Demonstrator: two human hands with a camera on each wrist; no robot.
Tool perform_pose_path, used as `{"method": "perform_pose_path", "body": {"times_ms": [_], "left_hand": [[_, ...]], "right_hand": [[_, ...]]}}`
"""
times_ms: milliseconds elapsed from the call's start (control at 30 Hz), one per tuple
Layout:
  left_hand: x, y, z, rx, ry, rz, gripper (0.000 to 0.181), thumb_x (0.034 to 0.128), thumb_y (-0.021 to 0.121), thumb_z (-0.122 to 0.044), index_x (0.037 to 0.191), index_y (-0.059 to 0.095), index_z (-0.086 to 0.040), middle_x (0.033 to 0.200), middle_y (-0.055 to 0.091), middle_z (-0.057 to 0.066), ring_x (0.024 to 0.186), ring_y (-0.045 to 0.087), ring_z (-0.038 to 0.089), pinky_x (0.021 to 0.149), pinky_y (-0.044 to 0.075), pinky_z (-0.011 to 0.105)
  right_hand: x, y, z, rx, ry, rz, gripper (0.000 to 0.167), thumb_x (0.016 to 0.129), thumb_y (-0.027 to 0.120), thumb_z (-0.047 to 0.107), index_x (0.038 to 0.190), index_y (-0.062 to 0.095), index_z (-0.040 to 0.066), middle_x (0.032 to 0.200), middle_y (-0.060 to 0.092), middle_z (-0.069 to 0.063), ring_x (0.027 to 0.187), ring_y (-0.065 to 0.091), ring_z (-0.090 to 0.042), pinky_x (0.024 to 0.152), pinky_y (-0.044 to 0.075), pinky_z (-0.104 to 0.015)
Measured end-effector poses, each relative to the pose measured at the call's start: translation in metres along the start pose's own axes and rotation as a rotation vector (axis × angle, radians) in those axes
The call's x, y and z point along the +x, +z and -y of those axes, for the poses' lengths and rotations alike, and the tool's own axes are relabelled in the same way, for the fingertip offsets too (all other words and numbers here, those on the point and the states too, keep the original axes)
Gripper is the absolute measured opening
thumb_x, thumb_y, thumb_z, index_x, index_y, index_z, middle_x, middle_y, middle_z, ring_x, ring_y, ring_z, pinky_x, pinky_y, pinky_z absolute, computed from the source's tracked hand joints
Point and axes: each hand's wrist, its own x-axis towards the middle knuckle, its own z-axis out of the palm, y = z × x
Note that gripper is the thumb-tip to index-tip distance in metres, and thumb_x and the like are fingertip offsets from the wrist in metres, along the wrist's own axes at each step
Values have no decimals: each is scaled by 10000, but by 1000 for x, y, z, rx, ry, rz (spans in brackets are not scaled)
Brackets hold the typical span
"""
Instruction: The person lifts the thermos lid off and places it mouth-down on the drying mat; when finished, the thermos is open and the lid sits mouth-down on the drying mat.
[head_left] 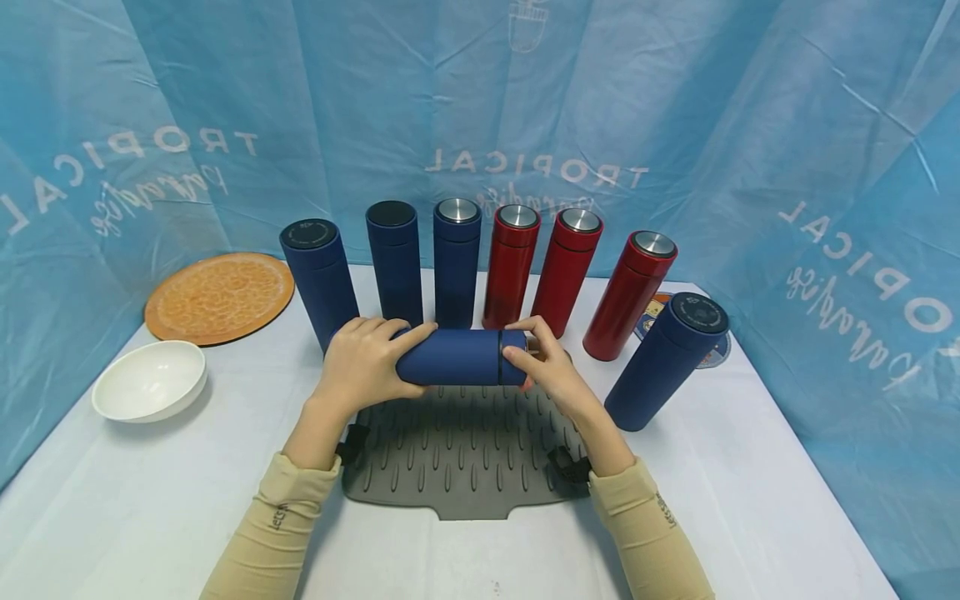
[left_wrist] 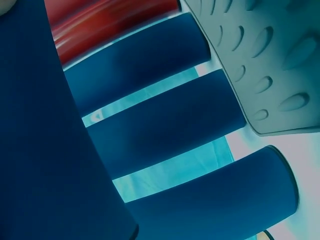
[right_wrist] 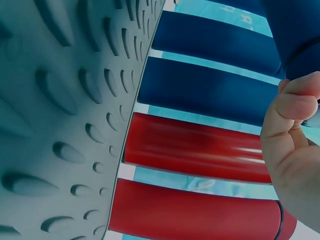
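A blue bottle (head_left: pixel 457 358) lies sideways in the air above the grey ridged mat (head_left: pixel 465 467), its lid end to the right. My left hand (head_left: pixel 371 362) grips the body near the other end. At the lid end, my right hand (head_left: pixel 547 362) has thumb and fingers curled round the lid. In the left wrist view the held bottle (left_wrist: pixel 50 140) fills the left side. The right wrist view shows my right hand (right_wrist: pixel 295 145) with bent fingers against the bottle's lid end (right_wrist: pixel 300 40).
Behind the mat stand blue bottles (head_left: pixel 455 267) and red bottles (head_left: pixel 512 267) in an arc; another blue bottle (head_left: pixel 663 362) leans at right in view. At left are a white bowl (head_left: pixel 150 382) and a round orange mat (head_left: pixel 220 298). A patterned disc (head_left: pixel 712 357) lies behind the right bottle.
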Motion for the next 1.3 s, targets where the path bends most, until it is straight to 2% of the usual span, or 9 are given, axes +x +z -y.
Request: {"method": "perform_pose_path", "body": {"times_ms": [333, 633, 1000, 1300], "left_hand": [[0, -4, 0, -9, -2, 16, 847, 451, 836, -559, 1208, 612, -251, 968, 679, 83, 820, 634, 277, 752, 486, 409], [1, -7, -1, -16, -11, 49, 847, 460, 832, -564, 1214, 609, -249, 981, 678, 77, 832, 630, 270, 761, 486, 407], [1, -6, -2, -37, -30, 103, 835, 472, 823, -563, 1217, 605, -254, 990, 679, 65, 839, 631, 261, 763, 491, 404], [0, -5, -1, -69, -51, 130, 816, 475, 823, -559, 1204, 611, -259, 989, 681, 52, 815, 631, 244, 753, 493, 400]], "right_hand": [[-2, -1, -1, -32, -39, 26, 409, 896, 540, 225, 1270, 379, 194, 1249, 468, -213, 1029, 543, -377, 756, 514, -495], [-2, -3, -6, -63, -112, 55, 461, 870, 577, 140, 1279, 366, 177, 1241, 469, -213, 1010, 536, -365, 770, 525, -446], [-3, -7, -12, -112, -119, 68, 502, 834, 643, 210, 1267, 389, 197, 1250, 441, -163, 1052, 493, -364, 766, 524, -417], [-4, -11, -10, -235, -116, 76, 550, 793, 703, 244, 1262, 416, 221, 1214, 478, -146, 1056, 486, -333, 823, 488, -455]]}}
